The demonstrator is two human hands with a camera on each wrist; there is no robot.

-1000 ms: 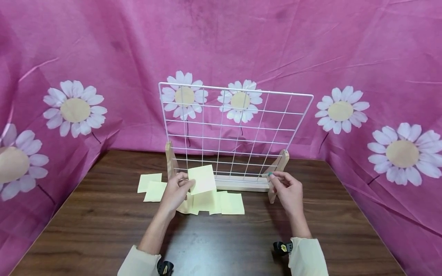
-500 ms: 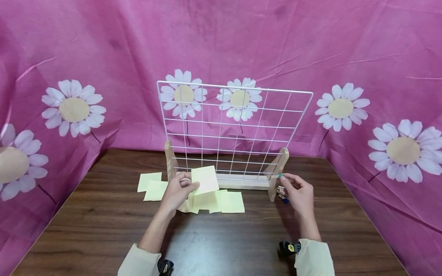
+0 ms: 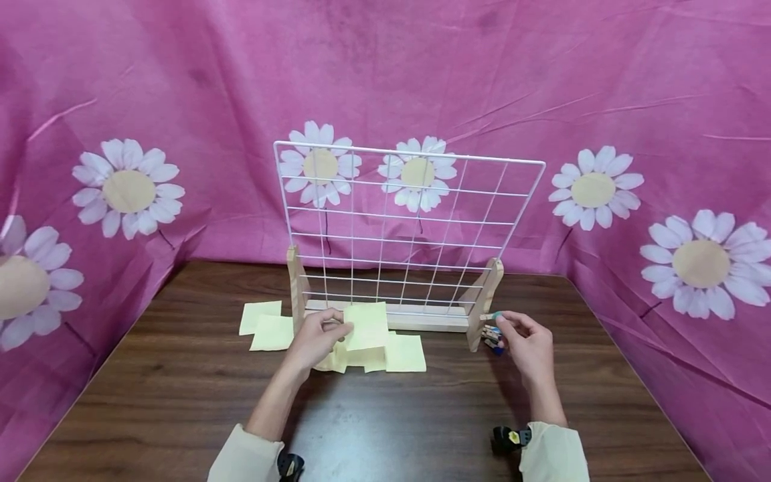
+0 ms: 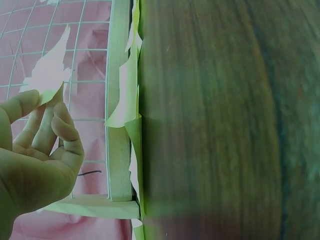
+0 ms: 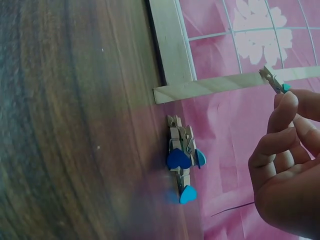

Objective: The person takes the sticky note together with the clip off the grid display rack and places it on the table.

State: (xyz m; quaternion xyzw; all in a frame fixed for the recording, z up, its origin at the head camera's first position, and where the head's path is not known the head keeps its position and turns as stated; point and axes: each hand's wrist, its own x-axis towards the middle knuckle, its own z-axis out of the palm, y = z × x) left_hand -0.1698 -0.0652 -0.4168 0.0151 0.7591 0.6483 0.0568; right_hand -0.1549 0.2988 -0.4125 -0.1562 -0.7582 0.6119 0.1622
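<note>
My left hand (image 3: pixel 317 339) pinches a pale yellow sticky note (image 3: pixel 369 326) by its left side, raised in front of the white wire grid panel (image 3: pixel 409 221). In the left wrist view the note (image 4: pixel 51 95) shows nearly edge-on between thumb and fingers. Between thumb and fingertips, my right hand (image 3: pixel 528 346) holds a small wooden clothespin (image 5: pixel 272 80) with a green piece at its gripped end, beside the stand's right leg (image 3: pixel 484 304). Below it on the table lie several small clothespins (image 5: pixel 180 155) with blue hearts.
More yellow sticky notes (image 3: pixel 406 353) lie overlapping before the grid's wooden base (image 3: pixel 427 323). Two others (image 3: pixel 261 316) sit left of the stand. A pink cloth (image 3: pixel 211 80) with daisies hangs behind and around the dark wooden table (image 3: pixel 385 422).
My right hand with the clothespin has moved right, away from the grid, uncovering the clothespins on the table. My left hand has shifted the note right and slightly lower.
</note>
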